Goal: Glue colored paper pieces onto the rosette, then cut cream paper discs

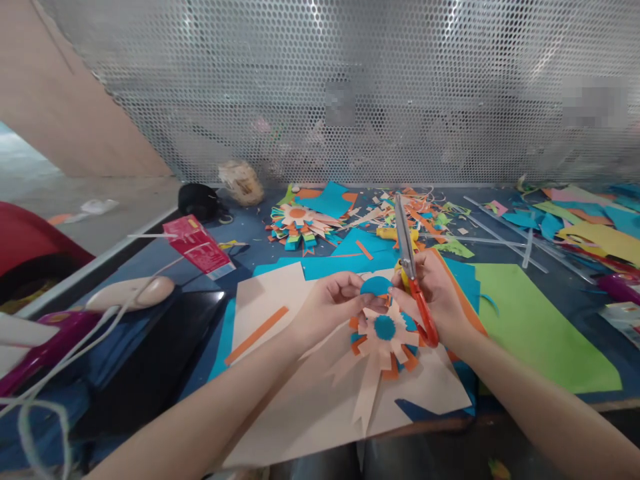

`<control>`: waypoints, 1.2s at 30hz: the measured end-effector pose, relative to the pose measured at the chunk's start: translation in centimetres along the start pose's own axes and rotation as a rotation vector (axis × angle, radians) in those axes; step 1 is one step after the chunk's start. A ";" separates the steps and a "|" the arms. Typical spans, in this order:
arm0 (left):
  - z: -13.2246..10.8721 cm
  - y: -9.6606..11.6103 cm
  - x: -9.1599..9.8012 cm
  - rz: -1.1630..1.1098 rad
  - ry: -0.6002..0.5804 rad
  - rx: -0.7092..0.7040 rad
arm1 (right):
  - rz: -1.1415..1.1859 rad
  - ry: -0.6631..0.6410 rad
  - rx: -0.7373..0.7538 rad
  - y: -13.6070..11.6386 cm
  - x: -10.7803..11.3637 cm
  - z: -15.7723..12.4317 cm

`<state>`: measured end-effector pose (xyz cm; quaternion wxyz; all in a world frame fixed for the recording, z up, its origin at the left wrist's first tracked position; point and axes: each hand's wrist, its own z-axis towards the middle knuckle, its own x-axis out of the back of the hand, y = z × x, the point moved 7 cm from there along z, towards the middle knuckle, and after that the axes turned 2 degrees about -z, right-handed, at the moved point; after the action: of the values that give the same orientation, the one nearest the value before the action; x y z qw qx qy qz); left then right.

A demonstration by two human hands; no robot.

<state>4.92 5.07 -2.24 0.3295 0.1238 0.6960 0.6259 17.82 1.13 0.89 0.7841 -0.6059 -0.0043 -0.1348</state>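
A small blue paper circle [376, 287] is pinched between the thumb and fingers of my left hand [343, 297]. My right hand [440, 293] grips scissors [406, 243] with red-orange handles, blades pointing up and away from me. The right thumb and fingertips also reach the circle's right edge. Just below both hands lies a paper rosette [385, 328] with a blue centre, cream and orange strips around it and cream tails. It rests on cream paper sheets [320, 413], and my fingers hide its upper part.
A second rosette [299, 217] and many paper scraps [425, 207] lie at the back, before a perforated metal screen [300, 100]. Leftward are a pink carton [200, 245] with a straw and a purple tool [55, 347] with a white cord. A green sheet [545, 333] lies right.
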 end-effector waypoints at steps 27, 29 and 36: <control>0.6 0.5 1.2 0.076 0.069 -0.056 | 0.002 -0.010 0.040 -0.2 -0.2 0.0; 0.7 0.3 1.2 0.086 0.084 -0.065 | -0.012 -0.032 0.037 -0.1 -0.4 0.0; 0.5 0.1 1.5 0.048 0.143 -0.027 | 0.006 -0.044 -0.003 0.0 -0.7 0.0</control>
<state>4.04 6.33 -2.56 0.2655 0.0909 0.7060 0.6502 17.20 1.25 0.73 0.7833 -0.6099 -0.0194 -0.1192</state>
